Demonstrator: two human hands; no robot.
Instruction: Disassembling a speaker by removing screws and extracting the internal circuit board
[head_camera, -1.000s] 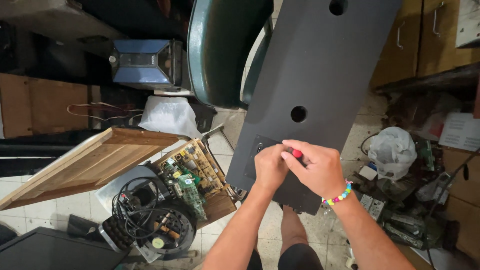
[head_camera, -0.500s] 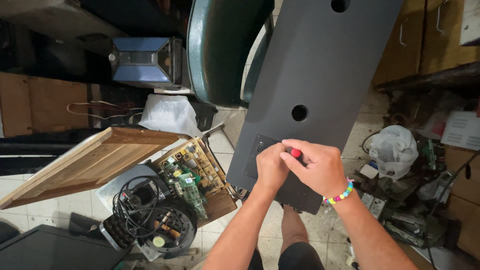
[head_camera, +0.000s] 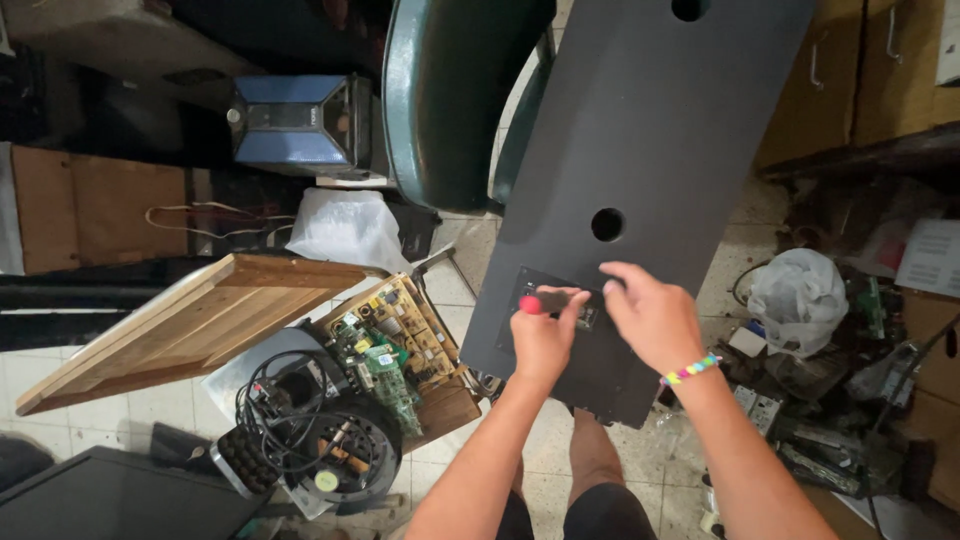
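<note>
Since the earlier frame, the red-handled screwdriver (head_camera: 545, 301) has passed from our right hand (head_camera: 650, 318) to our left hand (head_camera: 541, 340), and the hands have come apart. In the head view, the left hand is clenched around the screwdriver, which lies across the small recessed plate (head_camera: 556, 300) low on the large dark panel (head_camera: 650, 130). The right hand is released, fingers loosely spread, just beside the plate. Circuit boards (head_camera: 390, 335) and a wooden board (head_camera: 190, 320) lie on the floor to the left.
</note>
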